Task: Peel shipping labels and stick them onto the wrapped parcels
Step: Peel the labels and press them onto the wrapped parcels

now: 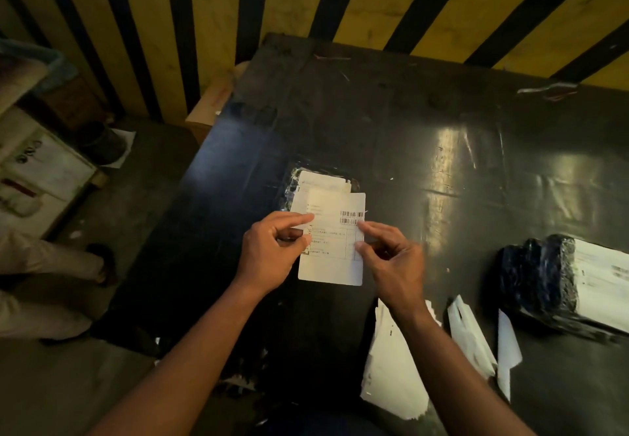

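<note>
label sheet (332,248): your left hand (269,251) and right hand (391,258) each pinch a side edge, held above the surface (374,129)
parcel under sheet (323,180): half hidden
right: second wrapped parcel (544,282), backing scraps (401,360)

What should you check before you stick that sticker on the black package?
1. Label sheet held by both hands: ok. The left hand pinches its left edge and the right hand its right edge.
2. Label peeled off its backing: cannot tell, no lifted corner shows.
3. Parcel within reach: ok. A black wrapped parcel lies on the table just beyond the sheet.
4. That parcel needs a label: not ok, a white label already seems to be on top.
5. Parcel on the right: it also shows a white label.
6. Loose white papers clear of the work spot: ok, they lie nearer the person.
</note>
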Motion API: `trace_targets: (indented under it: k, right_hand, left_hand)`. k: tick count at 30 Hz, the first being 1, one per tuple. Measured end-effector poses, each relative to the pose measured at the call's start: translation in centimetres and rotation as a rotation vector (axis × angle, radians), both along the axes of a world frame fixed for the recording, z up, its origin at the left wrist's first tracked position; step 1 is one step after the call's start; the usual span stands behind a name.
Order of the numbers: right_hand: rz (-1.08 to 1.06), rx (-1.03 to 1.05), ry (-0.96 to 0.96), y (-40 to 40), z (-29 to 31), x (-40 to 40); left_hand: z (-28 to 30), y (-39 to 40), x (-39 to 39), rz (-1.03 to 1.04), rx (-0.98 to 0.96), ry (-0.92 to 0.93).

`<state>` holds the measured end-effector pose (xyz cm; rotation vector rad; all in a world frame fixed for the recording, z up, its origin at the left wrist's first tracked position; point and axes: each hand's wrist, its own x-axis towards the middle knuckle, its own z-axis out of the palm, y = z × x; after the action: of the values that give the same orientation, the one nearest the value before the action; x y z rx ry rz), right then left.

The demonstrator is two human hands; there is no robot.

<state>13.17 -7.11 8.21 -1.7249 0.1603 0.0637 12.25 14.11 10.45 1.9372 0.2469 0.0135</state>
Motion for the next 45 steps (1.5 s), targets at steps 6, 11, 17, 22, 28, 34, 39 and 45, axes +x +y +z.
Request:
trace_targets:
  k: [6, 11, 17, 22, 28, 34, 39, 45]
  right_hand:
    - [-0.072, -0.118, -0.027, 3.5, -1.7, 3.7]
    - [-0.108, -0.275, -0.042, 5.2, -2.9, 6.6]
    - [-0.120, -0.341, -0.007, 5.9, -3.5, 8.0]
    - [-0.120, -0.360, 0.011, 6.3, -3.9, 8.3]
    - [-0.118, -0.461, -0.005, 6.7, -4.3, 8.3]
    - [-0.056, -0.632, 0.035, 7.0, -3.4, 8.5]
    - [-0.007, -0.787, 0.036, 7.2, -2.7, 8.8]
    - [0.018, -0.862, 0.076, 6.2, -3.1, 8.7]
  left_hand:
    - [-1.0, 2.5, 5.2, -0.057, 0.155, 0.042]
    - [-2.3, 3.5, 8.4, -0.072, 0.199, 0.063]
    - [-3.7, 3.9, 10.2, -0.104, 0.220, 0.088]
    - [-4.4, 4.1, 10.7, -0.116, 0.239, 0.090]
    - [-4.8, 4.1, 10.9, -0.150, 0.287, 0.081]
    - [-4.6, 4.0, 10.9, -0.229, 0.405, 0.058]
    - [-4.7, 3.9, 10.8, -0.267, 0.551, 0.022]
    - [-5.0, 4.9, 10.6, -0.267, 0.592, 0.019]
